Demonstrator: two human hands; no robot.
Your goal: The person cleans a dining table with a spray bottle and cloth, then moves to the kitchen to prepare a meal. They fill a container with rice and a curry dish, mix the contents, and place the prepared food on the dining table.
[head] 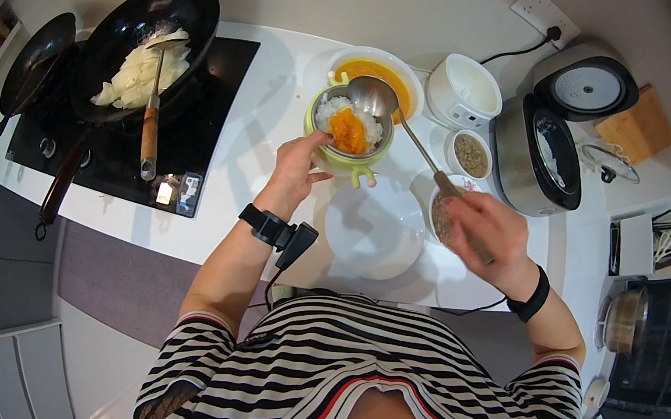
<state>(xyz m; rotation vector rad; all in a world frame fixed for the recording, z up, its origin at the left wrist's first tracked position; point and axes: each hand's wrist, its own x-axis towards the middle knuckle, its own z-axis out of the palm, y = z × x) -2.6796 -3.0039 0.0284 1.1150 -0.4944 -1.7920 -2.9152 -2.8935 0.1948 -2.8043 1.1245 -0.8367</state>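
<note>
My left hand (296, 166) grips the near-left rim of a small green bowl (334, 160) with a metal inside and antler-like handles. White rice (331, 105) and an orange topping (348, 132) fill part of it. A metal ladle (374, 95) is in my right hand (489, 233), its scoop over the bowl's right edge. Behind them stands a white bowl of orange soup or puree (400, 75), partly covered by the ladle. Just before me is a round white plate or lid (375, 226). Under my right hand, a bowl of brownish food (442, 218) is partly hidden.
On the cooktop (223, 95) at left, a wok (195, 6) holds pale sliced vegetables (143, 75) and a wooden-handled turner (150, 134); another pan (41, 59) sits beyond. To the right are a small white cooker (462, 88), a small brownish bowl (471, 155) and an open rice cooker (523, 158).
</note>
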